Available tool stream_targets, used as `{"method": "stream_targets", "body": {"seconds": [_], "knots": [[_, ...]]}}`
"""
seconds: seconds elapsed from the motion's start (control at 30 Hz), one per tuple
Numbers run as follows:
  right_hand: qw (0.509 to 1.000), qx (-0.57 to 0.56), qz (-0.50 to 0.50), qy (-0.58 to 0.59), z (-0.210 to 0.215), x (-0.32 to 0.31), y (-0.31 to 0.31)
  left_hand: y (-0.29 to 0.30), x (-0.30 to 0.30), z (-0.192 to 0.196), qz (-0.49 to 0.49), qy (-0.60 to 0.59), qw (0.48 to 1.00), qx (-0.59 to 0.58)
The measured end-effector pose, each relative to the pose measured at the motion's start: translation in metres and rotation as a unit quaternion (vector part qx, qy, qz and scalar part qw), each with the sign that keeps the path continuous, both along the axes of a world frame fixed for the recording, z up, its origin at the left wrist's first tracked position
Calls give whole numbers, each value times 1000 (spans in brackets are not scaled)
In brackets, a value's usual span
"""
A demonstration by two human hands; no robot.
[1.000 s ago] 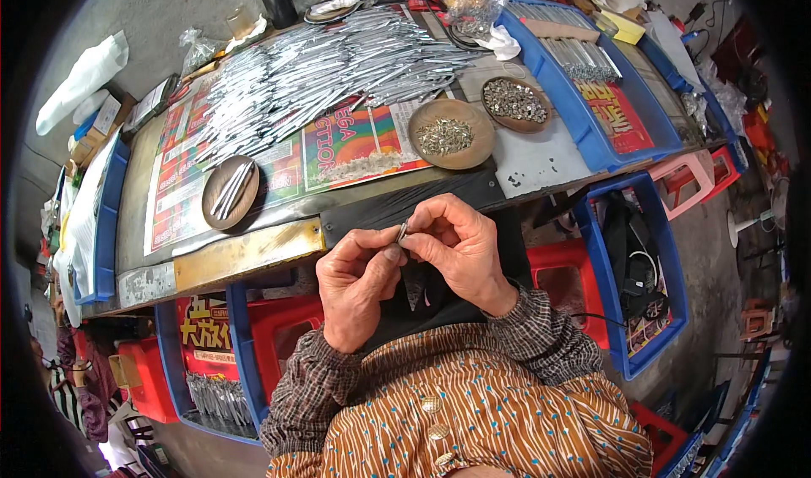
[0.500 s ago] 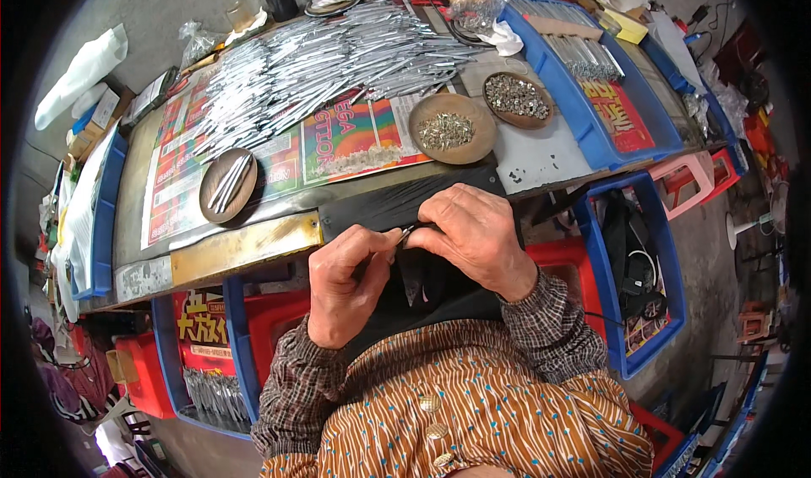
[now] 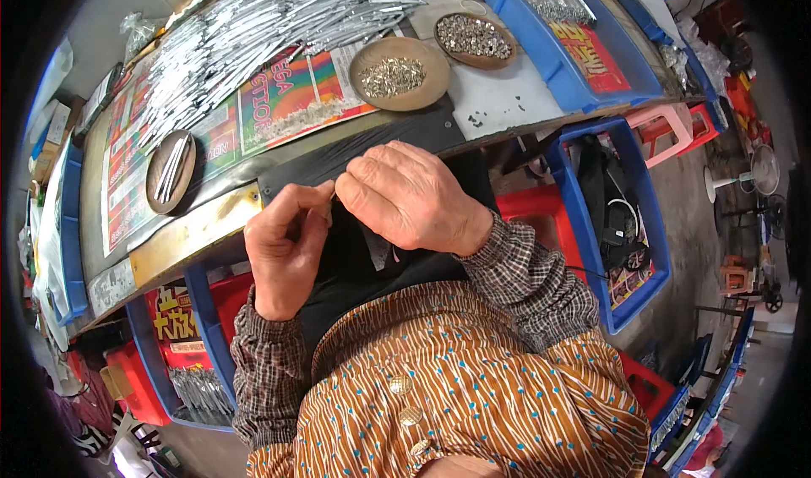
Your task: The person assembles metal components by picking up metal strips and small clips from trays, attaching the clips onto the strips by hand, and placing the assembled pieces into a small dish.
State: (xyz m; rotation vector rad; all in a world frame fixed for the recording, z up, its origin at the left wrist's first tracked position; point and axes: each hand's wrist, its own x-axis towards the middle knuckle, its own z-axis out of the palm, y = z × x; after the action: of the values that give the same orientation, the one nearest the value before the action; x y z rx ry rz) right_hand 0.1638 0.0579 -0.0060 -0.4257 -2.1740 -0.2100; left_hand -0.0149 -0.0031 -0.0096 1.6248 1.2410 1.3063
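Observation:
My left hand (image 3: 285, 245) and my right hand (image 3: 410, 197) meet fingertip to fingertip above the dark cloth at the table's front edge. Both are closed in a pinch. Whatever sits between the fingertips is tiny and mostly covered, so its kind does not show. Just beyond my right hand stands a round wooden plate (image 3: 436, 74) of small brass-coloured metal bits (image 3: 393, 78). Left of my left hand, a small brown dish (image 3: 158, 189) holds several slender silver rods (image 3: 175, 163).
Long silver rods (image 3: 253, 43) lie heaped on printed sheets across the table. A dark dish of small grey metal pieces (image 3: 475, 37) stands at the back right. Beside it is a blue tray (image 3: 541, 64) with more rods. A blue crate (image 3: 663, 279) with cables sits lower right.
The view has shifted, so the table now appears further left and higher. My hands remain pinched together; the right hand has turned to cover more of the small thing.

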Motion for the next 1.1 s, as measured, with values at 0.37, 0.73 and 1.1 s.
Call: {"method": "stream_targets", "body": {"seconds": [0.37,0.73,1.1], "knots": [[999,35,-18,13,-10,2,5,7,8,2,4,96,995,35],[995,-78,45,47,-4,3,0,-5,16,-2,11,-217,973,-81],[948,-268,46,165,-12,-4,-3,-8,20,0,9,-291,948,-130]]}}
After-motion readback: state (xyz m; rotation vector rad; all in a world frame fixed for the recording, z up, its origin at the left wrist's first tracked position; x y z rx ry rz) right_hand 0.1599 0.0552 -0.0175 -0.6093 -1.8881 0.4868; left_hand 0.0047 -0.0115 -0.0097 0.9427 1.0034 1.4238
